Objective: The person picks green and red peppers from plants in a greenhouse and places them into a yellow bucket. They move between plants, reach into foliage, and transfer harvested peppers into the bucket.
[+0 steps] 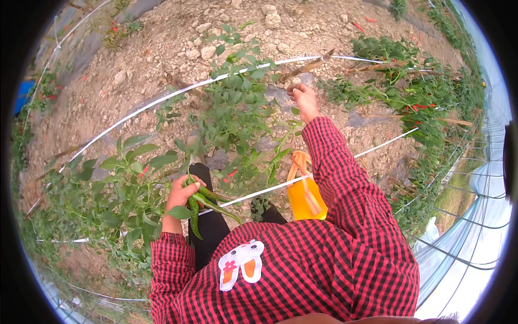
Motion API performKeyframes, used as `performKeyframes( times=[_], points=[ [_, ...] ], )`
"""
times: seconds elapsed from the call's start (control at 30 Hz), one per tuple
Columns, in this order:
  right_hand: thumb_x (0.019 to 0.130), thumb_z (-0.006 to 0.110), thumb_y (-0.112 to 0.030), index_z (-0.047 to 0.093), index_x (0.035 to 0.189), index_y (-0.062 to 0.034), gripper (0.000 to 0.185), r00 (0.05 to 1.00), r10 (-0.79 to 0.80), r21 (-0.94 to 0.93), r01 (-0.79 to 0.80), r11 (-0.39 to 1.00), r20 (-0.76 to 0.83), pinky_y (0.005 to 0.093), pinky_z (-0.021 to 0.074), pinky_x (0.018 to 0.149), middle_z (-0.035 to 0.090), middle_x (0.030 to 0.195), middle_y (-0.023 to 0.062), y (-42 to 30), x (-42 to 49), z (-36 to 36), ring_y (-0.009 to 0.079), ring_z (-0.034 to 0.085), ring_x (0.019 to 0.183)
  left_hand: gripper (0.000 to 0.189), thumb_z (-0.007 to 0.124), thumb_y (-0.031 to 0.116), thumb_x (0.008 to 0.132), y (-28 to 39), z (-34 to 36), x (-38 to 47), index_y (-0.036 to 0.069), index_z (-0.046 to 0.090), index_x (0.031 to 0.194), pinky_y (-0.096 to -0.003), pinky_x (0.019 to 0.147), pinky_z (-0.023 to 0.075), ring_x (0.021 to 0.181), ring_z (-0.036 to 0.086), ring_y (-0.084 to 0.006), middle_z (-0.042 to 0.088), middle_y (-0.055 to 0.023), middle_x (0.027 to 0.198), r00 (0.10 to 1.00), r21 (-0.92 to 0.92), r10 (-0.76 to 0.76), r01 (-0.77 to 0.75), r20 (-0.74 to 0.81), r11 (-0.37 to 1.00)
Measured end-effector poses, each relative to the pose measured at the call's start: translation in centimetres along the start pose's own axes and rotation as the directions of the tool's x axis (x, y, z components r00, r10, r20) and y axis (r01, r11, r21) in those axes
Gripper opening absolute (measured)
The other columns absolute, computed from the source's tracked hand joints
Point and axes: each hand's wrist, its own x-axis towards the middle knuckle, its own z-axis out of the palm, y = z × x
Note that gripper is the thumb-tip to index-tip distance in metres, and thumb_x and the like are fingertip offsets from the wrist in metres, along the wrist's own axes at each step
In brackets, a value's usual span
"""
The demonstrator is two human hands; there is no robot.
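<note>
Several long green chili peppers are held by their stem ends in my left hand, hanging over my dark trouser leg. Leafy pepper plants stand close around that hand. My right hand is stretched forward over the soil, its fingers curled near a wooden stake; whether anything small is between the fingertips I cannot tell. Left of it grows another pepper plant, with green peppers low on its near side. An orange-yellow bag with handles sits beside my right sleeve.
A white cord arches across the row beyond me, and a nearer white cord crosses in front of my body. Red peppers hang on plants at the right. Stony soil lies ahead; plastic sheeting borders the right.
</note>
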Motion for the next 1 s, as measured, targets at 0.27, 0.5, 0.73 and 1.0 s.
performKeyframes(
  times=[0.27, 0.5, 0.73, 1.0],
  points=[
    [0.085, 0.055, -0.016, 0.062, 0.1, -0.0009, 0.023, 0.976, 0.169, -0.161, -0.146, 0.976, 0.136, 0.0265, 0.041, 0.064, 0.061, 0.082, 0.003, 2.0, 4.1, 8.6, 0.011, 0.052, 0.071, 0.016, 0.061, 0.012, 0.074, 0.8, -3.5, -2.3, 0.002, 0.057, 0.085, -0.0277, 0.075, 0.0437, 0.08, 0.056, -0.0143, 0.062, -0.0084, 0.087, 0.997, 0.065, 0.066, -0.064, -0.035, 0.996],
    [0.084, 0.057, -0.032, 0.055, 0.114, -0.0041, 0.042, 0.865, 0.21, -0.757, 0.252, 0.602, 0.455, 0.0318, 0.0393, 0.09, 0.056, 0.113, 0.0111, 4.2, 6.2, 11.2, 0.0193, 0.051, 0.105, 0.013, 0.06, 0.011, 0.075, 2.1, -4.9, -4.2, 0.003, 0.058, 0.085, -0.0276, 0.076, 0.0422, 0.082, 0.054, -0.0129, 0.062, -0.0047, 0.088, 0.964, 0.12, 0.154, -0.13, -0.218, 0.984],
    [0.068, 0.069, -0.018, 0.065, 0.09, 0.0019, 0.031, 0.856, 0.251, -0.672, 0.142, 0.727, 0.453, 0.0324, 0.0458, 0.066, 0.066, 0.081, 0.0112, 0.8, 2.3, 12.6, 0.0168, 0.058, 0.072, 0.014, 0.06, 0.012, 0.075, 2.9, -4.3, -4.6, 0.004, 0.06, 0.087, -0.0274, 0.077, 0.0413, 0.082, 0.053, -0.0117, 0.062, -0.003, 0.088, 0.956, 0.225, 0.167, -0.113, -0.24, 0.968],
    [0.074, 0.066, -0.007, 0.061, 0.083, 0.0049, 0.016, 0.986, 0.137, -0.295, -0.104, 0.95, 0.092, 0.0285, 0.0384, 0.055, 0.055, 0.068, 0.0019, 2.1, -5.9, 12.4, 0.0109, 0.047, 0.063, 0.014, 0.061, 0.014, 0.076, 2.7, -2.6, -5.4, 0.005, 0.059, 0.087, -0.0286, 0.076, 0.0436, 0.086, 0.055, -0.0142, 0.061, -0.0051, 0.091, 0.951, 0.155, 0.221, -0.19, -0.217, 0.969]
  ],
)
